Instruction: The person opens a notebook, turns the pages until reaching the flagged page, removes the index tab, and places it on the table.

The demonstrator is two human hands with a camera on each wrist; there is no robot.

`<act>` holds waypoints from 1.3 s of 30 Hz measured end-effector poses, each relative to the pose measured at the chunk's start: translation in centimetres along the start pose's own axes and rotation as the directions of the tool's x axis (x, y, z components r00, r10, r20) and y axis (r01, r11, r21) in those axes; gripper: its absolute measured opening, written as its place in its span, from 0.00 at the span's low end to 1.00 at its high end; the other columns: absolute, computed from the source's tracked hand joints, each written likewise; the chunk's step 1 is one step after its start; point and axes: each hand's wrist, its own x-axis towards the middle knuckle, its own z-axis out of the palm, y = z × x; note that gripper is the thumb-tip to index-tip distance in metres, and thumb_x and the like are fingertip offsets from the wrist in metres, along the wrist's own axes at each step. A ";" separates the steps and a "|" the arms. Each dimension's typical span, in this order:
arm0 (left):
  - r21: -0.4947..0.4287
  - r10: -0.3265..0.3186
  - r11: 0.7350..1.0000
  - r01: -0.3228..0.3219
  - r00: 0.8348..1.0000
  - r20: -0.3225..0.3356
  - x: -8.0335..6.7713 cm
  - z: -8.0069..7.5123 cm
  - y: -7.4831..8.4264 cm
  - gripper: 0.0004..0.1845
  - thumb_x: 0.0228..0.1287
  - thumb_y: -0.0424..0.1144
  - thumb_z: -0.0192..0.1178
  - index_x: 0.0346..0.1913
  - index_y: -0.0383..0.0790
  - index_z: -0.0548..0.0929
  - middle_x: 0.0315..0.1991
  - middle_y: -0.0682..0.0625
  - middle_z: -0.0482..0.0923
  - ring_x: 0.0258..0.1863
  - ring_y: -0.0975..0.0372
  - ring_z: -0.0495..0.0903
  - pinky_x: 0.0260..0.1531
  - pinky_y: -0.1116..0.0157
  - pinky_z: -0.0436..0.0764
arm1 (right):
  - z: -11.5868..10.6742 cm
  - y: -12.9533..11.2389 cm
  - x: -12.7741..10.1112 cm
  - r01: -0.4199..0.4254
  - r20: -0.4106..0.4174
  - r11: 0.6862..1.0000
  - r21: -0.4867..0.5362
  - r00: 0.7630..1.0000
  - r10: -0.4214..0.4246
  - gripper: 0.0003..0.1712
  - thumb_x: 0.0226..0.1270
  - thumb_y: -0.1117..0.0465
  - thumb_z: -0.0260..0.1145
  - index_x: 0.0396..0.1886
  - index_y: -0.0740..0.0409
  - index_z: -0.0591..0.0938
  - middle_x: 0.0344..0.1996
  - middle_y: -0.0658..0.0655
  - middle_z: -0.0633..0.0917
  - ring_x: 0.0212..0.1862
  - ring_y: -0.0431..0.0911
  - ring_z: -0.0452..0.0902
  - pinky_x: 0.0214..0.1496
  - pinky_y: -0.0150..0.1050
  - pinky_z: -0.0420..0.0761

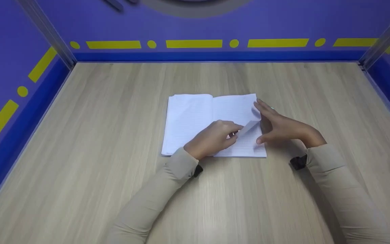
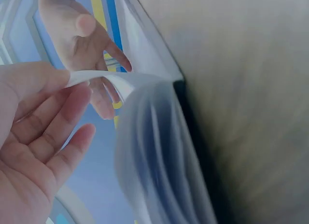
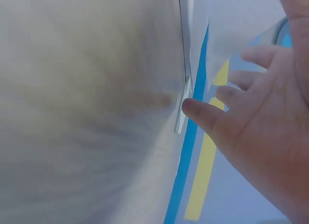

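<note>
White notebook [image 1: 188, 112] lies open on the table [image 1: 96, 135]; left hand [image 1: 214, 137] pinches a lifted right-side page [image 1: 248, 128], right hand [image 1: 284, 128] spread at right edge, contact unclear. Likely mid page-turn; next move calls for a gentle leftward sweep.

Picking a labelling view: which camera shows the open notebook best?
Head: both sides of the open notebook show, partly hidden by the left hand. Left wrist shows its curving pages close up, end-on; right wrist, mostly a thin strip.

Pale wood-grain table [image 1: 80, 135], blue-purple walls [image 1: 283, 27], yellow dashes [image 1: 194, 43] and dots [image 1: 234, 43], grey corner posts [image 1: 48, 33]
</note>
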 end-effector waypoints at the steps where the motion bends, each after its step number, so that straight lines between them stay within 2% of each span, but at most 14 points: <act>1: -0.016 -0.015 1.000 0.015 1.000 -0.013 0.0 -0.1 0.0 0.16 0.66 0.31 0.55 0.55 0.36 0.82 0.44 0.48 0.86 0.41 0.64 0.83 0.47 0.71 0.80 | -0.1 0.0 0.1 -0.002 -0.013 1.000 0.011 1.000 0.002 0.70 0.49 0.48 0.77 0.78 0.52 0.36 0.77 0.57 0.31 0.77 0.56 0.25 0.75 0.62 0.40; 6: -0.148 -0.081 0.987 0.066 0.992 -0.093 0.1 -0.6 -0.1 0.17 0.63 0.28 0.57 0.55 0.33 0.80 0.45 0.44 0.85 0.40 0.61 0.84 0.47 0.67 0.81 | -0.2 0.1 0.3 0.013 -0.059 0.998 0.059 0.998 -0.010 0.73 0.49 0.50 0.77 0.77 0.52 0.31 0.76 0.59 0.28 0.77 0.56 0.24 0.74 0.61 0.45; 10: -0.246 -0.104 0.967 0.061 0.981 -0.164 0.0 -1.0 -0.4 0.19 0.61 0.26 0.58 0.56 0.32 0.79 0.43 0.43 0.85 0.38 0.59 0.85 0.44 0.66 0.82 | -0.2 0.0 0.4 0.006 -0.078 0.996 0.084 0.997 0.001 0.74 0.48 0.51 0.78 0.77 0.52 0.30 0.76 0.59 0.28 0.77 0.57 0.25 0.73 0.61 0.49; 14: -0.293 -0.120 0.955 0.052 0.968 -0.221 -0.2 -1.5 -0.6 0.22 0.60 0.28 0.59 0.60 0.32 0.77 0.38 0.43 0.84 0.36 0.60 0.83 0.43 0.70 0.81 | -0.2 0.0 0.4 -0.004 -0.075 0.997 0.082 0.997 0.010 0.74 0.48 0.51 0.78 0.76 0.54 0.30 0.76 0.60 0.29 0.77 0.57 0.25 0.73 0.61 0.49; 16: -0.312 -0.131 0.949 0.049 0.960 -0.247 -0.4 -1.9 -0.7 0.24 0.60 0.28 0.60 0.61 0.32 0.76 0.33 0.43 0.81 0.33 0.61 0.81 0.41 0.67 0.82 | -0.1 0.0 0.4 -0.008 -0.068 0.997 0.076 0.998 0.013 0.74 0.49 0.51 0.78 0.76 0.54 0.30 0.76 0.60 0.29 0.77 0.57 0.24 0.73 0.61 0.48; 20: -0.319 -0.130 0.947 0.023 0.940 -0.316 -0.7 -2.6 -1.0 0.23 0.60 0.30 0.61 0.59 0.33 0.77 0.29 0.44 0.79 0.29 0.61 0.78 0.38 0.62 0.82 | -0.1 0.3 0.4 -0.008 -0.053 0.999 0.050 0.999 0.010 0.73 0.50 0.48 0.77 0.76 0.55 0.30 0.76 0.59 0.29 0.77 0.56 0.24 0.74 0.60 0.45; 26: -0.312 -0.105 0.950 -0.027 0.912 -0.397 -1.2 -3.6 -1.5 0.15 0.60 0.31 0.62 0.50 0.34 0.84 0.37 0.45 0.86 0.30 0.61 0.81 0.37 0.66 0.81 | 0.0 0.2 0.4 -0.009 -0.048 0.999 0.040 0.999 0.011 0.71 0.51 0.50 0.76 0.77 0.55 0.33 0.77 0.60 0.31 0.77 0.56 0.25 0.75 0.60 0.41; 33: -0.315 -0.122 0.949 -0.019 0.898 -0.423 -1.9 -4.3 -2.2 0.12 0.60 0.30 0.62 0.47 0.35 0.86 0.35 0.46 0.86 0.30 0.63 0.81 0.36 0.69 0.81 | 0.1 0.1 0.3 -0.005 -0.045 0.999 0.032 0.999 0.006 0.70 0.52 0.50 0.76 0.77 0.54 0.34 0.77 0.59 0.33 0.78 0.55 0.26 0.76 0.58 0.40; 39: -0.287 -0.124 0.958 -0.004 0.896 -0.427 -2.7 -4.6 -2.7 0.14 0.60 0.29 0.61 0.49 0.35 0.85 0.36 0.46 0.86 0.32 0.63 0.81 0.38 0.70 0.80 | 0.2 0.1 0.4 -0.003 -0.040 1.000 0.001 0.999 0.003 0.69 0.52 0.47 0.75 0.77 0.55 0.35 0.77 0.59 0.34 0.78 0.56 0.28 0.76 0.57 0.41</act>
